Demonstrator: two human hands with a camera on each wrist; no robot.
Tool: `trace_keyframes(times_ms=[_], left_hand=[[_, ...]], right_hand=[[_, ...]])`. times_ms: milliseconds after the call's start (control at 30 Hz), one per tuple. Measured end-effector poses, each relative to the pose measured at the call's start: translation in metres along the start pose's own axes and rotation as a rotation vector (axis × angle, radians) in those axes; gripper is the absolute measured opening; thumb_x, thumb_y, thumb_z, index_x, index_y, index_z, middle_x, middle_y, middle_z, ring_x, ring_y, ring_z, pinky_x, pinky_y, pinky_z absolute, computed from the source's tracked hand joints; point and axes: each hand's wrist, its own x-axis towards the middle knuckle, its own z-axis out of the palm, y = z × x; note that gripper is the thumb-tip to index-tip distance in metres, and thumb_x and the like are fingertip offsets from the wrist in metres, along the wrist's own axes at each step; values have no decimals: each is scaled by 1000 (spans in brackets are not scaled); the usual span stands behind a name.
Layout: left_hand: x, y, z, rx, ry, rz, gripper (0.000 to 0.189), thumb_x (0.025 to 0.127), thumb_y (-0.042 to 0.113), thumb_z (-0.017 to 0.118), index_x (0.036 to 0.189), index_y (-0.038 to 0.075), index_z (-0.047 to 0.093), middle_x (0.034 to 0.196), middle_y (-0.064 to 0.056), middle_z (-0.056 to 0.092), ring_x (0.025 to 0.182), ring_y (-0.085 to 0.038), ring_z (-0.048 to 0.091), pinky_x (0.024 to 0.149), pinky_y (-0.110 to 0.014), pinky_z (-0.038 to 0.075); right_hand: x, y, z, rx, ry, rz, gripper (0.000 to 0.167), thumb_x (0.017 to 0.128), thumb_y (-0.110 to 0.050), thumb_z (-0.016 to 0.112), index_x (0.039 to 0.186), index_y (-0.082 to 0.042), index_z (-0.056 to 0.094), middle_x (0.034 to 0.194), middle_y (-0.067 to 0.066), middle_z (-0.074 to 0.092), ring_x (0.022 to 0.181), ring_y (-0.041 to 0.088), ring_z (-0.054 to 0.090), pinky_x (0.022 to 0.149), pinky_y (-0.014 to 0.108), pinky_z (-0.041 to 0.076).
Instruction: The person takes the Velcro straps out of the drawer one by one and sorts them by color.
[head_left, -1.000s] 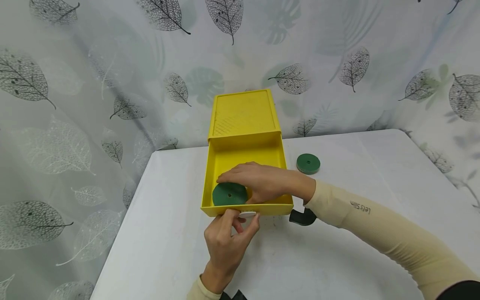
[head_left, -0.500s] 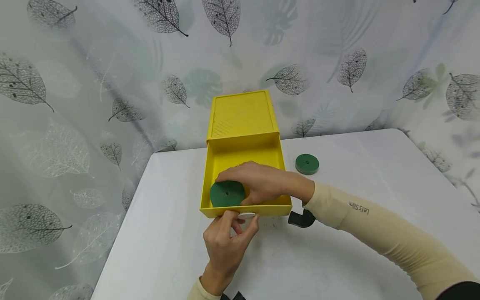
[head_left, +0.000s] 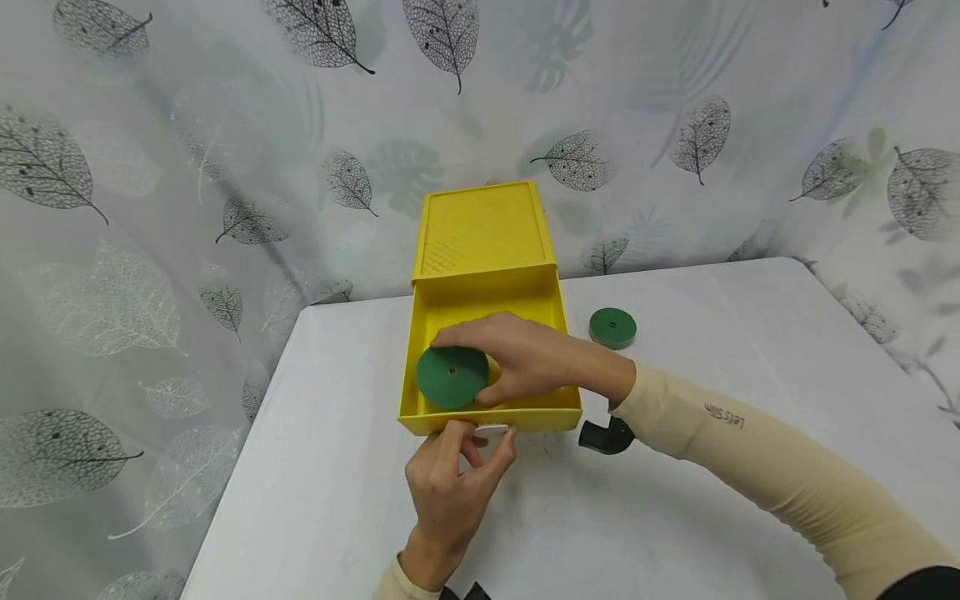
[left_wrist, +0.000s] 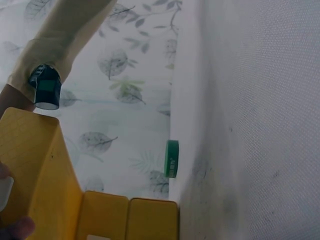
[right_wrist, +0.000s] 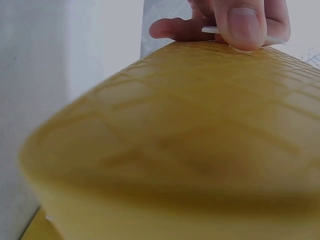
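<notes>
My left hand pinches the white handle on the front of a pulled-out yellow drawer. Inside the drawer, near its front left, is a green round disc with a small centre hole. My right hand reaches in from the right and grips the disc's edge between thumb and fingers. The disc's lower edge overlaps the front wall in the head view. In the right wrist view the drawer's patterned front fills most of the picture, with left-hand fingers at the handle.
A second green disc, with pale lettering on its side in the left wrist view, lies on the white table right of the drawer. The yellow drawer cabinet stands behind, against a leaf-printed curtain.
My right hand has raised the disc a little and tilted it, so more of its round face shows. My left hand stays on the handle.
</notes>
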Motion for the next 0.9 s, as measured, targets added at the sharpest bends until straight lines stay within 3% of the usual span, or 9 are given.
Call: trace_keyframes(times_ms=[367, 900], left_hand=[[0, -1, 0, 1, -1, -14, 37, 93, 38, 78, 85, 5, 62, 63, 3, 60, 50, -10, 53, 50, -22, 49], [3, 0, 1, -5, 14, 10, 37, 93, 37, 79, 84, 5, 62, 61, 4, 58, 50, -10, 53, 48, -23, 48]], right_hand=[[-2, -1, -5, 7, 46, -19, 68, 80, -12, 91, 140, -4, 59, 132, 2, 65, 116, 15, 61, 102, 28, 47], [-8, 1, -10, 19, 106, -28, 71, 81, -16, 91, 142, -2, 57, 136, 6, 64, 120, 19, 61, 103, 32, 48]])
